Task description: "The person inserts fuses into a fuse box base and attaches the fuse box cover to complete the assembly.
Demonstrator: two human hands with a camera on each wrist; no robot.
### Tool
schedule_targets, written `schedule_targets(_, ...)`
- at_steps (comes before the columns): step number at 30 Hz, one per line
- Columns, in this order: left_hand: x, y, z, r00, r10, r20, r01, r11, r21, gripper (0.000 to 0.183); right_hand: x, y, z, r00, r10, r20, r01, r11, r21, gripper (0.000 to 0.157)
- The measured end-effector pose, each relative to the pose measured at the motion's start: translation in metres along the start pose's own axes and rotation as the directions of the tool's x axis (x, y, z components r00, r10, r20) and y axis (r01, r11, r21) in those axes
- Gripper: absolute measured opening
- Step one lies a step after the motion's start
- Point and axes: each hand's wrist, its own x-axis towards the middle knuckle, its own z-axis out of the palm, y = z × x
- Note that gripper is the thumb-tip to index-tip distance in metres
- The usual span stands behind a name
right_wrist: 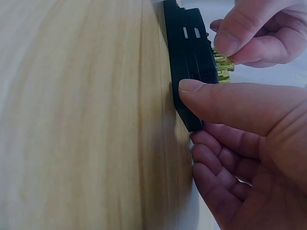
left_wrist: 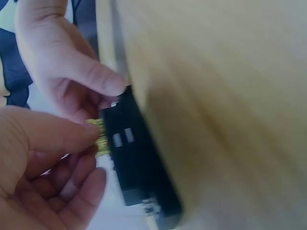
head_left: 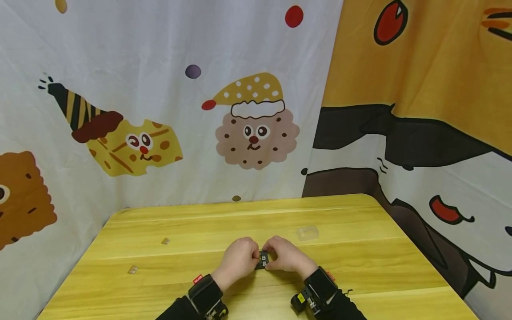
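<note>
A small black rectangular block point(head_left: 264, 258) stands on the wooden table between both hands; its exact kind is unclear. Out of its top juts a ridged, gold-yellow piece point(right_wrist: 223, 67), partly covered by fingers. My left hand point(head_left: 238, 257) pinches that piece between thumb and fingertips. At the block's other end, my right hand point(head_left: 289, 255) holds it, the thumb on its side and the fingers curled at the end. Two pale marks show on the block's side point(left_wrist: 139, 158) in the left wrist view.
A clear plastic box point(head_left: 307, 233) lies beyond the right hand. To the left on the table point(head_left: 200, 222) are two small see-through brownish pieces, a farther piece point(head_left: 165, 241) and a nearer piece point(head_left: 133, 270). A printed curtain point(head_left: 160, 191) hangs behind the table's far edge.
</note>
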Motion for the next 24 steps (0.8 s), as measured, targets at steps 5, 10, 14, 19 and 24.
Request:
schedule_targets(5,0.0017,0.0016,-0.0038,1.000,0.007,0.028,-0.007,1.000,0.022,0.030,-0.0004,-0.0004,0.0002,1.000,-0.006,-0.001,0.006,1.000,0.004,0.039)
schedule_targets(10,0.0025,0.0022,-0.0035,0.999,0.014,0.031,-0.016,0.999,0.047,0.028,0.0000,0.0002,0.0002,1.000,-0.009,-0.004,0.009,1.000,0.005,0.039)
schedule_targets(14,0.0024,0.0023,-0.0017,1.000,0.017,0.019,-0.018,0.998,0.054,0.028,0.0001,0.0012,0.0005,1.000,-0.006,-0.003,0.006,1.000,0.010,0.039)
schedule_targets(19,0.0020,0.0033,-0.0013,1.000,0.007,0.011,-0.008,0.998,0.060,0.027,0.0001,0.0018,0.0015,1.000,-0.001,0.000,0.001,1.000,0.017,0.039)
schedule_targets(24,0.0018,0.0033,-0.0013,1.000,-0.013,0.020,0.012,0.999,0.038,0.028,0.0003,0.0023,0.0024,1.000,-0.001,-0.002,0.001,1.000,0.014,0.039)
